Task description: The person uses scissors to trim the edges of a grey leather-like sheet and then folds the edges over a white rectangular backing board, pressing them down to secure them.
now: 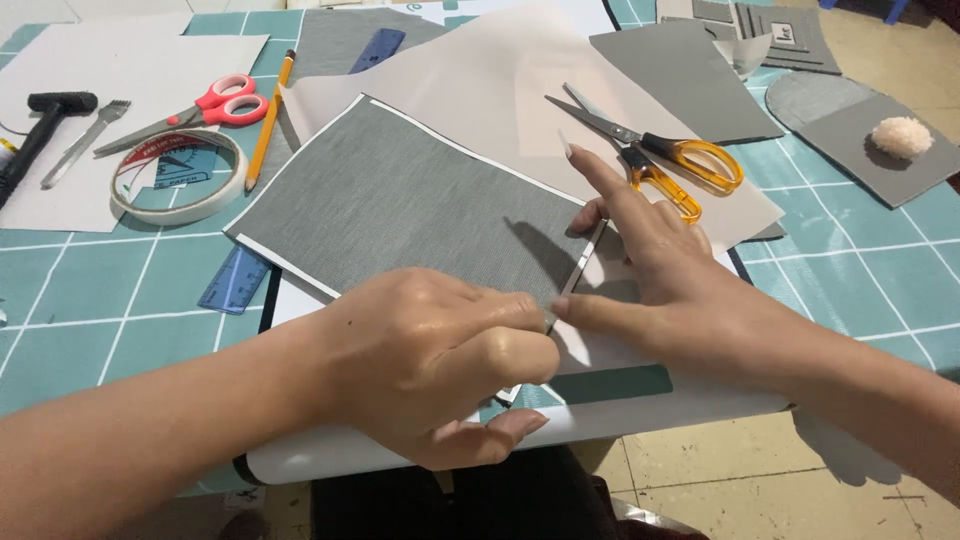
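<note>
A grey textured sheet (400, 200) with a white border lies on pale paper over a teal gridded mat (90, 310). A thin metal ruler (585, 262) runs along the sheet's right edge. My right hand (650, 270) presses it down with thumb and fingers, and the index finger is lifted. My left hand (430, 360) is closed in a fist around a small tool. Its tip (548, 322) meets the ruler's near end beside my right thumb. Most of the tool is hidden in the fist.
Orange-handled scissors (660, 150) lie just beyond my right hand. At the left are red-handled scissors (200, 105), a tape roll (180, 178), a pencil (268, 120), a blue ruler (235, 280) and a black mallet (40, 125). Grey cut pieces (690, 75) and a fluffy pompom (902, 137) sit at the right.
</note>
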